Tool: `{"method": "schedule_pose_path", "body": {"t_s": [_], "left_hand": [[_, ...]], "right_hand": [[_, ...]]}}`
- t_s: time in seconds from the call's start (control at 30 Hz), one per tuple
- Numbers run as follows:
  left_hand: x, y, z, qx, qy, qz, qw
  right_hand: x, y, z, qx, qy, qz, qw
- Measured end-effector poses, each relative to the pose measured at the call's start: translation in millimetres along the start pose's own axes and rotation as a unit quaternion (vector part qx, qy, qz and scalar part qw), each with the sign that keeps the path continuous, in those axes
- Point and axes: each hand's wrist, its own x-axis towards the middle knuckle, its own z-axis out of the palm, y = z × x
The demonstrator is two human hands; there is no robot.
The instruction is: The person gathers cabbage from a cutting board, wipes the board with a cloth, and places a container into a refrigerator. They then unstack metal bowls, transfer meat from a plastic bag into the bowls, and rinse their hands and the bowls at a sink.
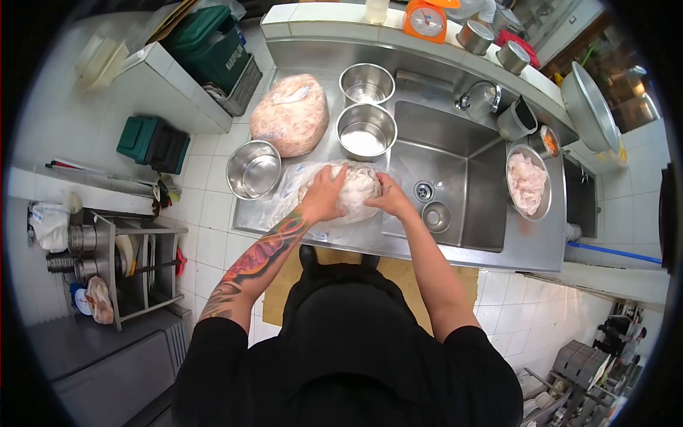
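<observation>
A clear plastic bag (288,192) with a pale, whitish mass (359,186) lies on the steel counter, left of the sink. My left hand (325,193) rests on the left side of that mass, its fingers spread. On the right side, my right hand (388,197) touches it with thumb and fingers apart. Behind the bag sits a large wrapped bundle of pinkish meat (290,114). Two round steel pots, one (366,131) in front of the other (366,84), stand beside the bundle. Another steel pot (254,170) is at the counter's left edge.
The sink (484,192) has a drain and a small steel cup (436,216) in it. A bowl of pale meat (527,181) stands right of the sink. Behind are a faucet (462,102), an orange scale (427,21) and a tiled ledge (320,30).
</observation>
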Motion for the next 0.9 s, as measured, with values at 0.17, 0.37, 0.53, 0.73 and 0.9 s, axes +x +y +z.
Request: {"method": "schedule_pose_path", "body": {"t_s": [0.17, 0.37, 0.53, 0.73, 0.9], "left_hand": [[-3, -3, 14, -0.002, -0.009, 0.017, 1.0], [-3, -25, 8, -0.086, -0.009, 0.01, 0.996], [4, -50, 11, -0.239, 0.029, 0.035, 0.97], [-4, -45, 4, -0.397, 0.105, -0.02, 0.911], [-14, -40, -1, -0.405, 0.165, -0.012, 0.899]], "right_hand": [[-1, -24, 0, 0.138, -0.052, -0.012, 0.989], [-4, -61, 14, 0.278, -0.108, 0.145, 0.943], [10, -73, 30, 0.229, -0.066, 0.069, 0.969], [19, -101, 38, 0.228, -0.019, 0.018, 0.973], [15, -94, 54, 0.07, 0.091, -0.097, 0.989]]}}
